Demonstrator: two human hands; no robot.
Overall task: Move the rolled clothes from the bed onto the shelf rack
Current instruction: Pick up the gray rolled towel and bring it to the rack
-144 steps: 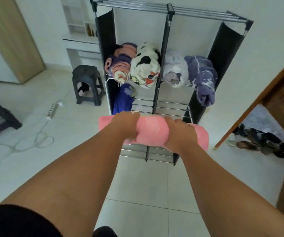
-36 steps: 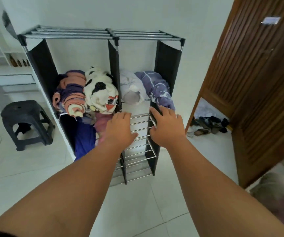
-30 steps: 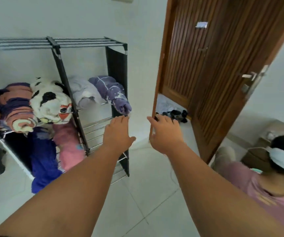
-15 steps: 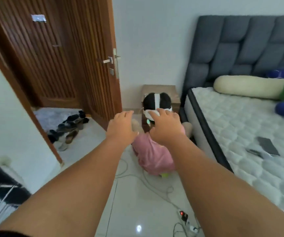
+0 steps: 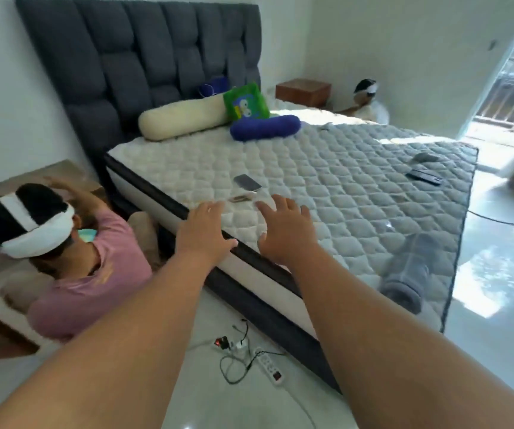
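Observation:
The bed (image 5: 327,168) with a quilted white mattress fills the middle of the view. One rolled grey garment (image 5: 407,274) lies near the bed's near right corner, blurred. My left hand (image 5: 203,230) and my right hand (image 5: 286,230) reach forward side by side over the mattress's near edge, fingers spread, holding nothing. The grey roll sits well to the right of my right hand. The shelf rack is out of view.
A person in a pink shirt (image 5: 73,267) sits on the floor left of the bed. A power strip with cables (image 5: 262,363) lies on the tiles below my arms. Bolsters and a green pillow (image 5: 246,103) sit by the headboard; phones (image 5: 246,182) lie on the mattress.
The pink roll was left on the rack and both hands came away empty. My view has swung right from the rack, past the door, to the bed.

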